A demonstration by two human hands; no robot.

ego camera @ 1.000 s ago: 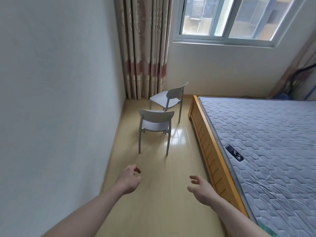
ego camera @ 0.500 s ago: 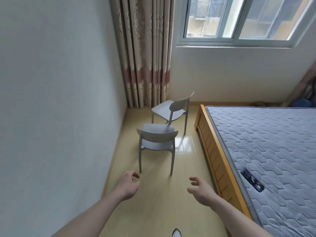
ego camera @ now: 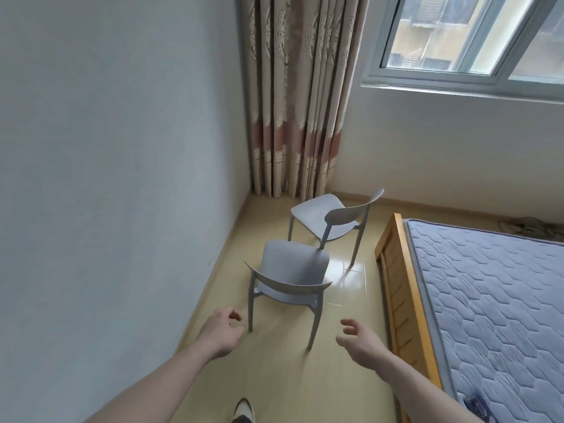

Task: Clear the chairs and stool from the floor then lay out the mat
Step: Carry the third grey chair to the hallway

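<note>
Head view. Two grey chairs stood on the light wood-look floor [ego camera: 283,377] in the strip between the left wall [ego camera: 106,178] and the bed [ego camera: 488,300]. The near chair [ego camera: 290,279] stood upright with its backrest toward the camera and its seat facing away. The far chair [ego camera: 332,221] stood upright just beyond it, turned at an angle, backrest toward the bed side, close to the corner below the curtain [ego camera: 299,96]. One rear leg of the far chair appeared to meet the front edge of the near chair's seat; contact could not be confirmed.

Both forearms reached forward, level with the near chair's rear legs. The left hand [ego camera: 221,331] hovered just beside the chair's left rear leg, fingers [ego camera: 235,315] loosely curled, holding nothing. The right hand [ego camera: 360,340] hovered to the right of the right rear leg, fingers [ego camera: 348,323] relaxed and slightly spread, holding nothing. Neither hand touched the chair.

The bed had an orange wooden frame and a quilted grey mattress. A window [ego camera: 470,41] sat above the far wall. A shoe toe [ego camera: 244,413] showed at the bottom edge. No stool or mat was in frame.
</note>
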